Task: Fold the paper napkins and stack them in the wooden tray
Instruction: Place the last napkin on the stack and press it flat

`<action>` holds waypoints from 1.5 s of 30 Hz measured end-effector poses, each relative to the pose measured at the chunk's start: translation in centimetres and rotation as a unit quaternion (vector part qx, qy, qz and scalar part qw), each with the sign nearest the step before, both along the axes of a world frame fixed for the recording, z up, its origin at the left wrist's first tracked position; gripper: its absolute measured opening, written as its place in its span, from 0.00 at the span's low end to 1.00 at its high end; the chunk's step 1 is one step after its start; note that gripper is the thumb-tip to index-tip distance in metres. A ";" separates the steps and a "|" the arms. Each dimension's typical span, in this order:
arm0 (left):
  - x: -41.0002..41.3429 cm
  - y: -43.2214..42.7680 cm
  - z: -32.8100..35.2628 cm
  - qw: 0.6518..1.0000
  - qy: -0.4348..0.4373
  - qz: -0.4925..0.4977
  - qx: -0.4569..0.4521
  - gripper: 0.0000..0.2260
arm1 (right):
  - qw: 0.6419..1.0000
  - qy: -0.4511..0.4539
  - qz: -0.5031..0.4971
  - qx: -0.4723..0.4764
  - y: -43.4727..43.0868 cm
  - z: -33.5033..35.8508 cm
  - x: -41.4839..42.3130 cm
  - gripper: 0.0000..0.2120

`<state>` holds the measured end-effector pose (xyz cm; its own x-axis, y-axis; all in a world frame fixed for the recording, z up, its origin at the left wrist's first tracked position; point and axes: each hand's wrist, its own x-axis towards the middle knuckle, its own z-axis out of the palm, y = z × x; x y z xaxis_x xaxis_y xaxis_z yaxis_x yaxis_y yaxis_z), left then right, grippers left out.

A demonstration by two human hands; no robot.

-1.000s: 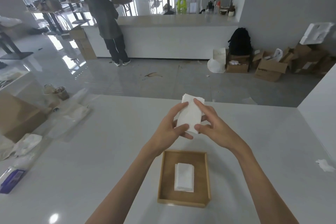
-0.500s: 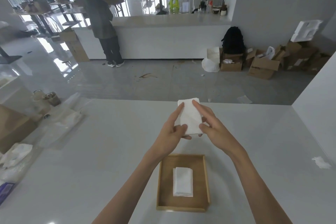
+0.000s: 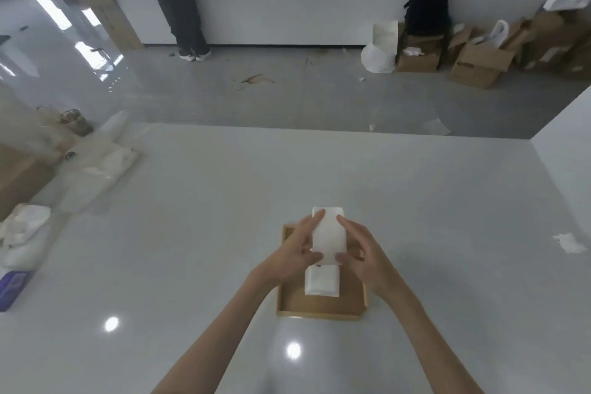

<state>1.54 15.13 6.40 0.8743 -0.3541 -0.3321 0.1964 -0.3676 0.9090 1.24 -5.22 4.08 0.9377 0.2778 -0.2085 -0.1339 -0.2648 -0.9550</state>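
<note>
Two hands over the wooden tray in the head view. Left hand and right hand pinching one folded napkin from either side, fingers laid along its long edges, thumbs pressed near its lower corners. Held above the tray's far half, upper end reaching past the far rim. Below it, flat on the tray floor, a stack of folded napkins, partly hidden by the held one. Tray on the white surface; a scrap of paper well apart at right; plastic-wrapped packs far left.
</note>
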 end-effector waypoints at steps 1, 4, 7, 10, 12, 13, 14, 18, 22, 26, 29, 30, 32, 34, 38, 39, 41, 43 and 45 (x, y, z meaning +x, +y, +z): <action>-0.5 0.1 -1.3 1.000 0.021 -0.015 0.012 0.37 | 1.000 0.010 0.008 -0.016 0.2 -1.6 -0.5 0.34; -1.4 0.4 -5.7 0.995 0.067 -0.047 0.054 0.40 | 0.998 0.039 0.024 -0.053 0.8 -5.9 -1.8 0.35; -1.8 0.3 -9.0 0.993 0.079 -0.048 0.071 0.42 | 0.995 0.053 0.027 -0.076 1.0 -9.4 -2.5 0.35; -1.6 -0.2 -11.3 0.990 0.103 -0.050 0.084 0.41 | 0.991 0.072 0.032 -0.110 1.0 -11.6 -2.3 0.35; -1.3 -0.4 -12.5 0.989 0.110 -0.048 0.084 0.41 | 0.989 0.077 0.036 -0.123 0.9 -12.5 -2.0 0.35; -1.0 -0.5 -13.2 0.990 0.109 -0.046 0.079 0.41 | 0.988 0.078 0.036 -0.128 0.8 -12.9 -1.7 0.35; -0.7 -0.6 -14.0 0.990 0.105 -0.044 0.077 0.41 | 0.988 0.077 0.034 -0.132 0.7 -13.3 -1.3 0.35; -0.1 -0.6 -15.8 0.990 0.102 -0.047 0.086 0.41 | 0.985 0.075 0.040 -0.147 0.6 -14.2 -0.6 0.35; 0.3 -0.5 -16.9 0.984 0.108 -0.073 0.122 0.41 | 0.982 0.084 0.035 -0.164 1.1 -15.5 -0.6 0.35; 0.7 -1.2 -16.9 0.976 0.081 -0.105 0.172 0.40 | 0.977 0.077 0.034 -0.195 1.5 -16.2 -0.9 0.34; 0.7 -1.3 -17.5 0.963 0.060 -0.136 0.224 0.41 | 0.968 0.078 0.045 -0.235 1.5 -16.6 -1.0 0.34; 0.7 -1.4 -17.7 0.953 0.054 -0.152 0.255 0.41 | 0.964 0.076 0.048 -0.250 1.5 -16.7 -1.0 0.34; 0.5 -1.7 -18.0 0.934 0.043 -0.172 0.311 0.42 | 0.957 0.076 0.054 -0.273 1.4 -16.9 -0.9 0.34; 0.3 -2.1 -18.0 0.928 0.032 -0.165 0.334 0.42 | 0.954 0.074 0.055 -0.284 1.3 -17.0 -0.8 0.34; -0.2 -2.6 -17.5 0.945 0.058 -0.093 0.308 0.40 | 0.964 0.076 0.022 -0.256 1.4 -17.3 -1.0 0.32; -0.4 -2.7 -17.3 0.951 0.061 -0.060 0.298 0.39 | 0.971 0.071 -0.006 -0.230 1.5 -17.5 -1.1 0.30; -0.8 -3.0 -16.9 0.953 0.031 0.023 0.299 0.33 | 0.979 0.061 -0.095 -0.171 1.9 -17.9 -1.1 0.25; -1.0 -3.1 -17.0 0.946 0.000 0.102 0.308 0.26 | 0.967 0.101 -0.197 -0.123 2.3 -18.3 -0.9 0.22; -0.9 -3.3 -17.1 0.941 0.016 0.163 0.297 0.20 | 0.955 0.144 -0.233 -0.118 2.9 -18.4 -0.8 0.20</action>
<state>0.68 11.81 -10.65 0.8901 0.1874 -0.4155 0.4110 -0.7243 0.5536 0.48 -2.30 -14.34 0.8421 -0.2414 -0.4824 -0.5381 -0.3149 -0.7818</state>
